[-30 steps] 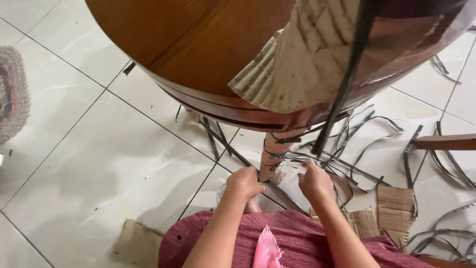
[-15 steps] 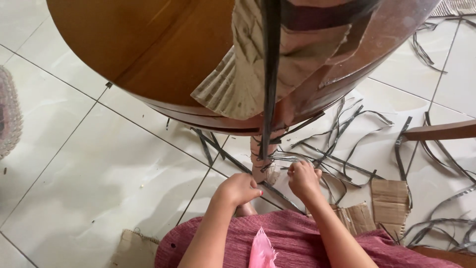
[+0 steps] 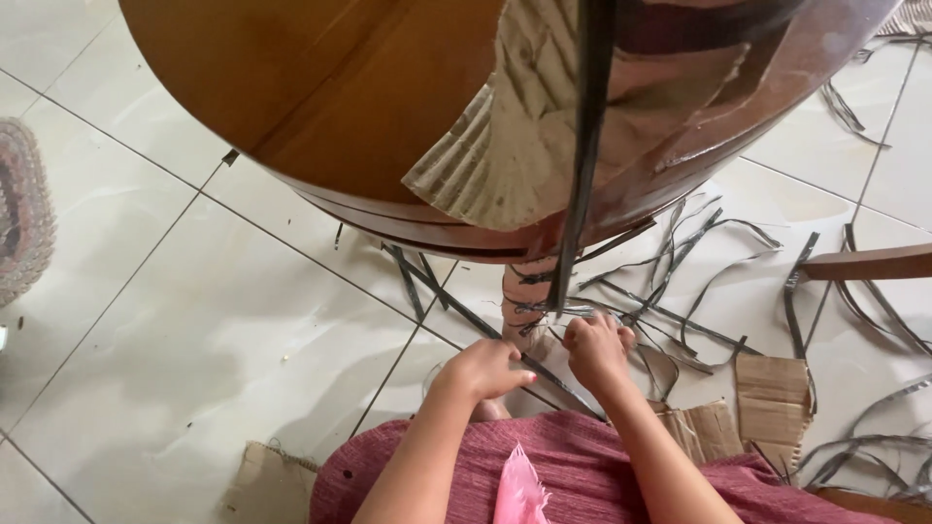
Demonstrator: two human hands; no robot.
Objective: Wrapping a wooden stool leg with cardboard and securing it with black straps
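Low in the middle of the frame, both hands work under the round wooden tabletop [image 3: 291, 87]. The right hand [image 3: 594, 349] is closed on a black strap [image 3: 582, 194] running up over the edge. The left hand [image 3: 488, 369] is curled beside it; its hold I cannot tell.

A home: tiled floor [image 3: 194, 330], woven rug [image 3: 24, 209], wooden table [image 3: 320, 97]
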